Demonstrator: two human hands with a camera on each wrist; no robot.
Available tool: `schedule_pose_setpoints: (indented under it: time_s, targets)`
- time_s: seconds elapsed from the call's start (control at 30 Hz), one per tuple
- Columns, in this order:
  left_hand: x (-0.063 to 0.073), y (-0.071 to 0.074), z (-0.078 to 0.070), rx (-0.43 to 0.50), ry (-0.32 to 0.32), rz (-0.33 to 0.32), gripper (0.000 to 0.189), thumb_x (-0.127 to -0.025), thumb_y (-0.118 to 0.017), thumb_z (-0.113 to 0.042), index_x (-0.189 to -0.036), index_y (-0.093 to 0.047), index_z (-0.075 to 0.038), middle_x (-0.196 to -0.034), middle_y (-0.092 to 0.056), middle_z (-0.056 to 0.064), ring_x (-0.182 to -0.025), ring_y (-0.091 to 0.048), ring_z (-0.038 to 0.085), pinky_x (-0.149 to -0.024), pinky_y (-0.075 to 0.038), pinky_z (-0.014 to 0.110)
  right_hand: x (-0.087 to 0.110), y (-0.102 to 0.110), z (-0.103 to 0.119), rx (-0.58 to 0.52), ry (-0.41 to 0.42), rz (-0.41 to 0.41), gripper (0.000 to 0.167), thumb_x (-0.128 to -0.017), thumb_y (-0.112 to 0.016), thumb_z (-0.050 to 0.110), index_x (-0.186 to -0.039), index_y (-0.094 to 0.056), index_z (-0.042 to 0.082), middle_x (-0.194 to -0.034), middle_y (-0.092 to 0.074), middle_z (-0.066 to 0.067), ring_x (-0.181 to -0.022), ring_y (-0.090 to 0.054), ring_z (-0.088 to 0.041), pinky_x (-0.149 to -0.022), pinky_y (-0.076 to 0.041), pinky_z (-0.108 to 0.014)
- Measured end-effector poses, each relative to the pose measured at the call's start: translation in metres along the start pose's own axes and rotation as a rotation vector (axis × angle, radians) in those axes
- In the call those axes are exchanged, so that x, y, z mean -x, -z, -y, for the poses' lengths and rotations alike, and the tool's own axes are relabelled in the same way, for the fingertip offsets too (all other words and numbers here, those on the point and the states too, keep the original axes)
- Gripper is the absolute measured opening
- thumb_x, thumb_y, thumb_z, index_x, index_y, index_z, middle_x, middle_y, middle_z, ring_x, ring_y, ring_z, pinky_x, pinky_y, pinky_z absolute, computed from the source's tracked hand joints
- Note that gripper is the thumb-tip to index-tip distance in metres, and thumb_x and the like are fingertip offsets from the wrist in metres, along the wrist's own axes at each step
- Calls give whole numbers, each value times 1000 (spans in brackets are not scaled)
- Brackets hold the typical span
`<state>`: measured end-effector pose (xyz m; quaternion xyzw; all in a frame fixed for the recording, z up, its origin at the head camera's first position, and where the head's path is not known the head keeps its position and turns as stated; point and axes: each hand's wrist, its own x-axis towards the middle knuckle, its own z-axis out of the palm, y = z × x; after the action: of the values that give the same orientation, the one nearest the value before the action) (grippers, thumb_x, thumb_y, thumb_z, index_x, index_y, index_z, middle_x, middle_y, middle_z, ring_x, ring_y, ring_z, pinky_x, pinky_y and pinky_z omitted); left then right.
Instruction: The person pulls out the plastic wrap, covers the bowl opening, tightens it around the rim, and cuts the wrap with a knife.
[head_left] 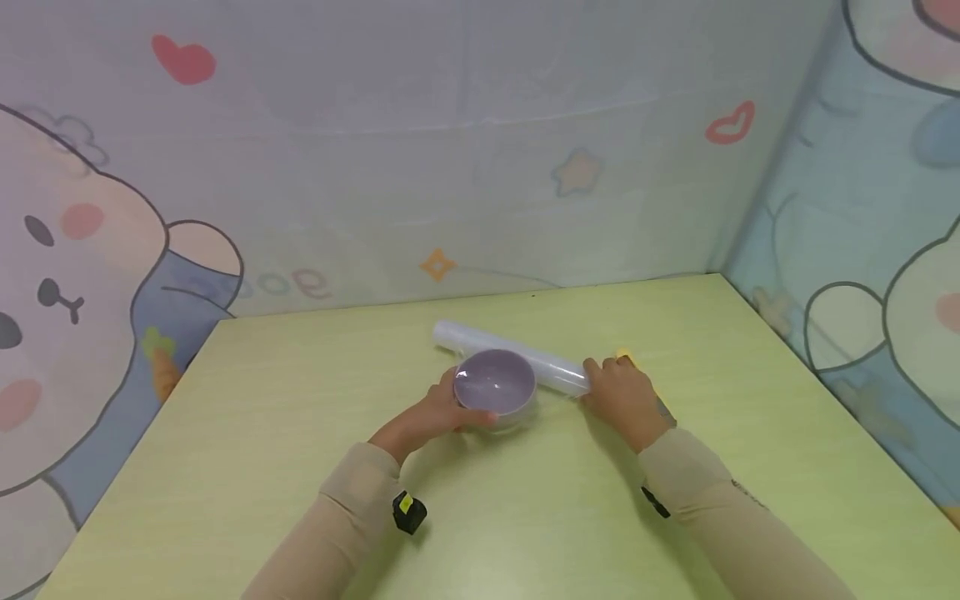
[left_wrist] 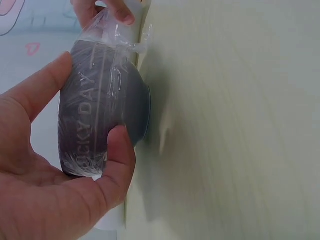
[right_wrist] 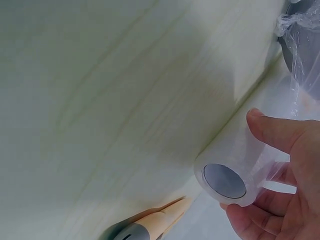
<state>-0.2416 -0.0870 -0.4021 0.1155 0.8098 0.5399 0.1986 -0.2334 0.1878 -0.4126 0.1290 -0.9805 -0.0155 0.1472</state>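
My left hand (head_left: 435,414) holds a purple bowl (head_left: 495,382) by its near left side, fingers and thumb spread round the wall. Clear plastic film covers the bowl's side in the left wrist view, over pale lettering (left_wrist: 86,115). Behind the bowl a roll of cling film (head_left: 558,372) lies slantwise on the table. My right hand (head_left: 628,402) grips the roll's right end; its hollow core (right_wrist: 225,181) faces the right wrist camera. Loose film (left_wrist: 117,37) bunches between bowl and roll. Whether the bowl's foot touches the table I cannot tell.
A yellow-orange and grey tool (right_wrist: 150,224), like a utility knife, lies just right of my right hand, partly hidden by it in the head view. The pale table (head_left: 315,375) meets a printed cloth backdrop (head_left: 360,183) at the back, with more cloth on both sides.
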Motion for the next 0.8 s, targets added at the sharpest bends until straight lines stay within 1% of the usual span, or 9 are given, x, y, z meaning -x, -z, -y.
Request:
schedule_pose_setpoints:
  time_s: [0.07,0.2,0.23,0.33,0.43,0.57,0.67,0.73,0.8]
  targets:
    - [-1,2,2,15,-27,31,89,-73,-77,-22,-142,-22,-13,-132,-41,10,-106,-47,22,-70,-45,29,1,1,1,2,1,17,38,-76,-73,30,-97,-54,4,-78,-60,-14,-72,-56,-29,-54,-49,-41]
    - [-2,6,4,9,-32,56,85,-74,-76,-21,-139,-23,-8,-130,-38,12,-104,-46,21,-71,-43,27,3,5,4,5,1,50,37,-77,-72,30,-96,-54,4,-77,-59,-13,-71,-54,-28,-57,-48,-40]
    - [-2,7,4,5,-24,57,85,-74,-76,-21,-139,-23,-7,-130,-38,12,-104,-46,22,-72,-43,27,4,6,5,7,1,59,37,-77,-72,30,-96,-54,4,-77,-59,-13,-71,-54,-28,-57,-48,-40]
    - [-2,10,3,-14,-4,67,85,-74,-76,-23,-138,-23,-7,-129,-38,13,-104,-46,22,-72,-43,27,6,8,6,20,16,45,37,-77,-72,30,-95,-54,4,-76,-58,-13,-69,-54,-26,-58,-48,-39]
    - [-3,16,2,-53,8,98,86,-74,-76,-26,-138,-23,-8,-130,-38,12,-106,-46,22,-74,-44,29,7,6,7,31,22,9,38,-75,-74,29,-95,-55,4,-77,-59,-13,-68,-55,-27,-57,-48,-38]
    - [-3,26,1,-106,-17,164,85,-75,-76,-27,-140,-22,-11,-132,-39,10,-112,-45,23,-83,-42,30,7,3,10,41,35,-38,41,-72,-76,31,-95,-55,4,-77,-60,-13,-67,-56,-26,-55,-47,-37]
    - [-3,32,1,-119,-21,193,87,-77,-74,-26,-142,-19,-13,-133,-38,9,-115,-44,23,-86,-40,32,8,3,12,48,45,-60,45,-69,-78,34,-94,-55,4,-76,-59,-11,-65,-55,-25,-52,-46,-35]
    - [-2,32,1,-126,-2,184,89,-77,-74,-29,-143,-16,-13,-132,-38,9,-114,-45,24,-88,-40,34,8,3,13,50,44,-58,47,-69,-78,35,-94,-55,4,-76,-59,-11,-64,-55,-24,-51,-46,-35]
    - [-1,30,2,-128,3,169,92,-77,-73,-31,-143,-12,-12,-134,-36,12,-115,-45,26,-92,-39,37,9,4,13,47,34,-42,46,-69,-78,35,-94,-54,5,-75,-58,-10,-64,-54,-24,-51,-46,-35]
